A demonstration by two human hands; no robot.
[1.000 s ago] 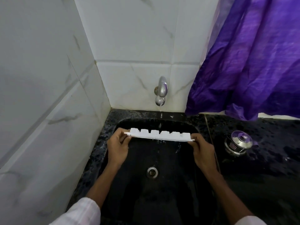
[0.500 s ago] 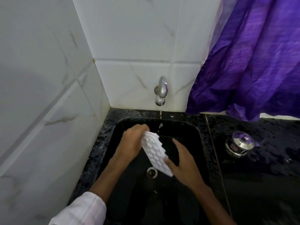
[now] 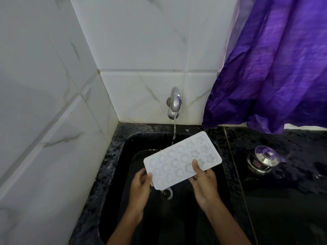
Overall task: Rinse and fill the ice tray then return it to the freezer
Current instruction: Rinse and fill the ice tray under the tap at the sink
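Head view: a white ice tray (image 3: 182,160) sits at the centre of the frame, held over the black sink (image 3: 122,156). Its cavities face the camera and its long side slants from lower left up to upper right. The left hand (image 3: 141,184) grips the tray's lower-left corner, thumb curled over the edge and fingers tucked beneath. The right hand (image 3: 203,183) pinches the lower long edge, with the thumb pressed on the top face and the other fingers mostly hidden under the tray.

Above the tray, a chrome tap (image 3: 174,103) comes out of the white marble-look tiles (image 3: 141,50). A thin stream of water (image 3: 174,133) drops from it to the tray's upper edge; whether it lands in the cavities cannot be told. The drain (image 3: 167,193) shows just below the tray.

A purple curtain (image 3: 276,68) fills the upper right of the frame. Below it, on the wet black counter (image 3: 283,200), stands a small steel pot with a lid (image 3: 263,160), well apart from the tray.
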